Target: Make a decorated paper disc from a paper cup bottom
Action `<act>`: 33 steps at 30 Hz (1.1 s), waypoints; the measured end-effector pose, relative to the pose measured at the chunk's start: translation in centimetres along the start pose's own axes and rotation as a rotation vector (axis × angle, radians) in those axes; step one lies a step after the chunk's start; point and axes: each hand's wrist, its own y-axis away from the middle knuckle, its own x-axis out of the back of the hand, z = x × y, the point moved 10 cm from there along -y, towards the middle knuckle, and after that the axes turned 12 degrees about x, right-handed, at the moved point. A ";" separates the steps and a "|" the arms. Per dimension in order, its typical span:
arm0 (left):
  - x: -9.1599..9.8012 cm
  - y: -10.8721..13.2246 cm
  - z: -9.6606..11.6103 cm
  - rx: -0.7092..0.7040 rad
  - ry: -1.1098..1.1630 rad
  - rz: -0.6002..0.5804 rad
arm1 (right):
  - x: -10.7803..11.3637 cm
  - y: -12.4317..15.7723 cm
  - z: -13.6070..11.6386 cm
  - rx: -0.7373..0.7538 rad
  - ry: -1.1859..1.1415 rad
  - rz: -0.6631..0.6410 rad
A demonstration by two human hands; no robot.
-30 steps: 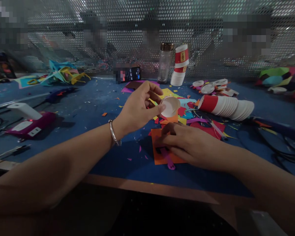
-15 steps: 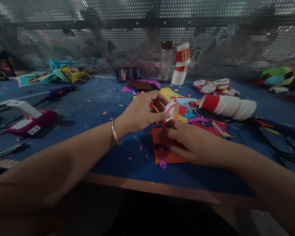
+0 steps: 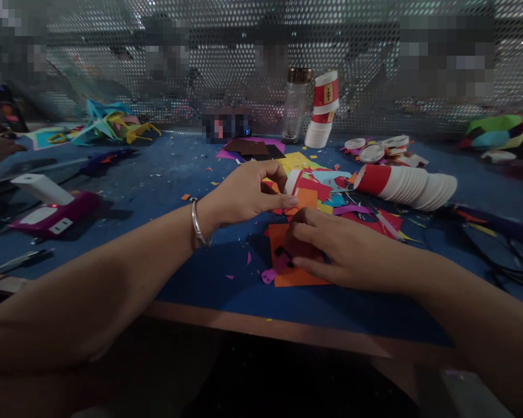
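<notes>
My left hand (image 3: 253, 188), with a silver bracelet on its wrist, is closed with thumb and fingertips at the edge of a red and white paper cup (image 3: 293, 182). Orange paper (image 3: 305, 200) shows at the cup's near side. Lower down, my right hand (image 3: 326, 244) curls over an orange sheet (image 3: 283, 281), its fingers closed at the upper end of a purple paper cutout (image 3: 268, 276). That cutout has a rounded end with small dark marks and dark pieces (image 3: 280, 251) near its top. My fingers hide the rest of it.
Paper scraps (image 3: 331, 180) lie beyond my hands. A row of nested paper cups (image 3: 401, 184) rests on its side at the right, near dark cables. Behind stand a clear bottle (image 3: 293, 110) and stacked cups (image 3: 322, 110). A purple power strip (image 3: 61, 217) is at left.
The purple cutout has swung leftward under my right fingers. My left hand has turned the cup, so its red outside shows rather than its white inside. Another person's hand has appeared at far left.
</notes>
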 end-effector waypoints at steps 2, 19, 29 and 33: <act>0.1 0.0 0.3 -0.037 -0.024 0.000 | 0.0 0.0 0.1 -0.016 0.002 0.012; -3.9 4.2 1.6 -0.175 -0.614 -0.527 | 0.4 1.3 0.9 -0.081 -0.043 -0.002; -5.3 4.5 1.5 -0.166 -0.684 -0.462 | 0.5 2.1 1.8 -0.160 -0.071 -0.057; -5.4 4.6 1.6 -0.181 -0.680 -0.460 | 0.8 2.0 1.7 -0.157 -0.081 -0.044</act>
